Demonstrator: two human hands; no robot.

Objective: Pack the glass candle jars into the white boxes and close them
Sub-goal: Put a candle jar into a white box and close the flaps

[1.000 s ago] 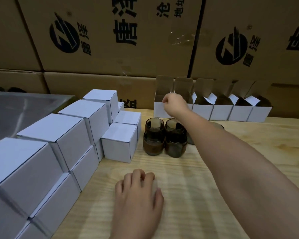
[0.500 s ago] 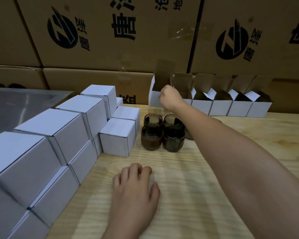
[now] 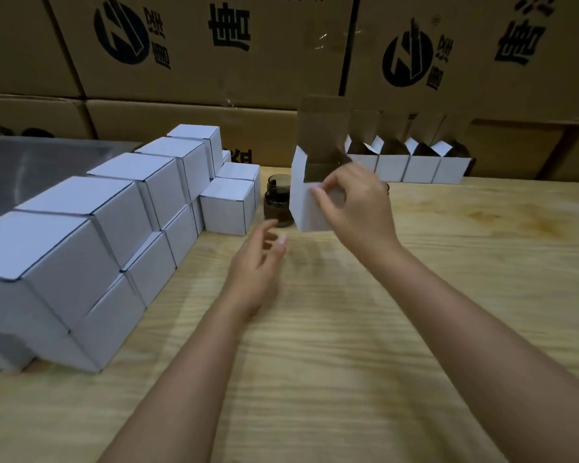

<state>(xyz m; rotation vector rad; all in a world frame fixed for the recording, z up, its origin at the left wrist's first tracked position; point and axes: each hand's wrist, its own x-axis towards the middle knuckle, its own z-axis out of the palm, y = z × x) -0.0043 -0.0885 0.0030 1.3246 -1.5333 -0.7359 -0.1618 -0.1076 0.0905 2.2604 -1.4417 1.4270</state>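
- open white boxes [image 3: 392, 168]: five showing, four in the back row plus one lifted
- closed white boxes [image 3: 224, 208]: a dozen-ish, hard to pin down
- glass jars [image 3: 276, 210]: two clear, plus a sliver of another
- brown cartons [image 3: 274, 45]: roughly six

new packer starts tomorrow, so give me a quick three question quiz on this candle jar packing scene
1. True or false: the right hand pinches an open white box whose lid flap stands up.
2. The left hand is: A) gripping a pair of scissors; B) open, holding nothing, above the wooden table; C) clenched in a tight fist.
3. Fill in: the stack of closed white boxes stands to the ___ of the brown glass jars.

Key: 1 true; 2 B; 3 left.
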